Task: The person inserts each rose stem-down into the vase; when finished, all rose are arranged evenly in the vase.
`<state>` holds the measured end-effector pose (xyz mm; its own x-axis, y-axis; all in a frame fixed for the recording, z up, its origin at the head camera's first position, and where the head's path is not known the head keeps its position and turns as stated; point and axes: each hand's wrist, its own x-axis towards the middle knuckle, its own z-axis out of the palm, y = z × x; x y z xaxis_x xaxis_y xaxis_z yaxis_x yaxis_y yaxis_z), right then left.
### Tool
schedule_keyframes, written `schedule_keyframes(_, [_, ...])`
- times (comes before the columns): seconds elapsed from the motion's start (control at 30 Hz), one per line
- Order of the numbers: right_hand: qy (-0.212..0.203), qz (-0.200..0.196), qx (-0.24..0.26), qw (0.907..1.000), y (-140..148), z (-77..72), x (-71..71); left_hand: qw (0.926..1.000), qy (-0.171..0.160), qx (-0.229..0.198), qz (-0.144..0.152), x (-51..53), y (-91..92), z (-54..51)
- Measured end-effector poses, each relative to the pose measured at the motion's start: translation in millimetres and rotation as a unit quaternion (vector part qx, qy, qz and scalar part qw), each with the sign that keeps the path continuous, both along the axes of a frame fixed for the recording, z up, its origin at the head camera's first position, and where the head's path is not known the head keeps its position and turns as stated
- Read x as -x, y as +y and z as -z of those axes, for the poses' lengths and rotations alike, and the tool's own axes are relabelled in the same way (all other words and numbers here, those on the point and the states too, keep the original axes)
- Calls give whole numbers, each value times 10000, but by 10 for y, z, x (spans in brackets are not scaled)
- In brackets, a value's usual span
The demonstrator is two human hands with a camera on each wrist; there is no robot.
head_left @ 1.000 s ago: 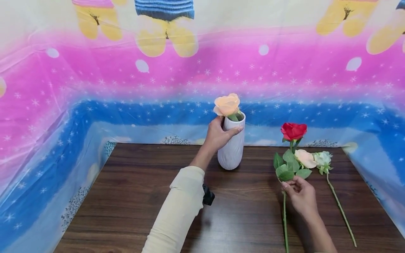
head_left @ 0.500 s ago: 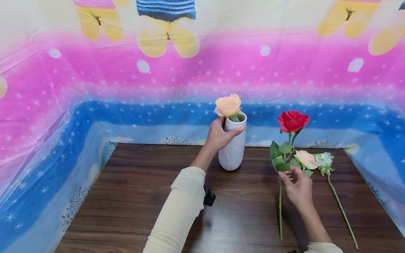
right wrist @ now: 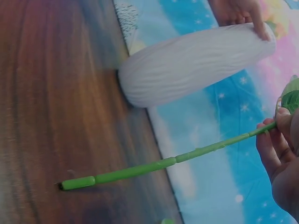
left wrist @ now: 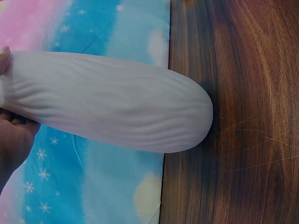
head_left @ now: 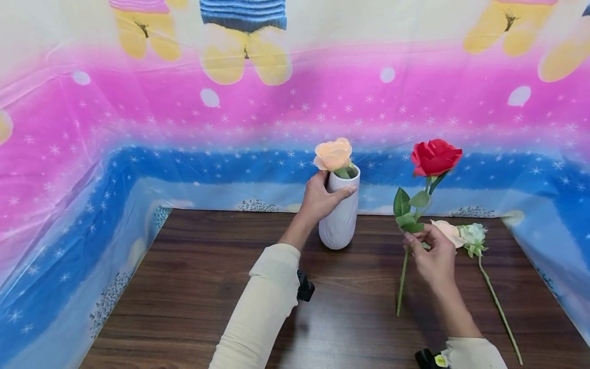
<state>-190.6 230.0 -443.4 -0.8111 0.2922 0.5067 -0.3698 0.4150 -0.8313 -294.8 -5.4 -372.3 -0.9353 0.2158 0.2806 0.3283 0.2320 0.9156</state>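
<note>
A white ribbed vase (head_left: 338, 220) stands upright on the table, a peach rose (head_left: 334, 155) in its mouth. My left hand (head_left: 320, 197) grips the vase near its rim, thumb across the front; in the left wrist view the ribbed wall of the vase (left wrist: 112, 100) fills much of the picture. Between thumb and fingers my right hand (head_left: 434, 254) pinches the stem of a red rose (head_left: 436, 157), just below its leaves. The rose is held upright, and the right wrist view shows its green stem (right wrist: 135, 171) hanging free, its cut end apart from the vase.
Behind my right hand lies a pale peach rose (head_left: 448, 231), partly hidden. Beside it a pale green-white flower (head_left: 472, 237) lies with its stem toward the front right. The dark wooden table (head_left: 193, 287) meets a printed cloth backdrop (head_left: 221, 169) at its back edge.
My right hand has raised the red rose up off the table area and slightly away from me, its stem end rising too. The left hand and vase stay in place.
</note>
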Motion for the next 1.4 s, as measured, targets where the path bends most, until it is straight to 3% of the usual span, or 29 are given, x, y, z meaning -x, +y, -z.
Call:
schedule_keyframes(0.43, [453, -83, 106, 9989, -19, -211, 100, 10000, 41, 47, -24, -17, -1, -15])
schedule_keyframes(0.57, [688, -269, 448, 9963, -38, -258, 127, 10000, 42, 46, -29, -15, -2, -10])
schedule_keyframes(0.63, [969, -532, 839, 9903, -46, -284, 142, 10000, 40, 29, -27, -14, -1, -8])
schedule_keyframes(0.73, [1494, -1043, 1478, 9721, -53, -335, 173, 10000, 29, 20, -16, -14, -2, -10])
schedule_keyframes(0.87, [1962, -1456, 1873, 9514, -63, -409, 212, 10000, 15, 24, -11, -10, 0, -12])
schedule_keyframes(1.07, [2264, -1661, 2130, 9358, -90, -530, 229, 10000, -9, -3, 0, -10, -5, -3])
schedule_keyframes(1.3, [2613, -1620, 1980, 9308, -118, -678, 249, 10000, -1, -22, 7, 0, -3, 11])
schedule_keyframes(1.4, [2710, -1585, 2224, 9230, -143, -785, 234, 10000, 35, -14, 1, 0, -2, 7])
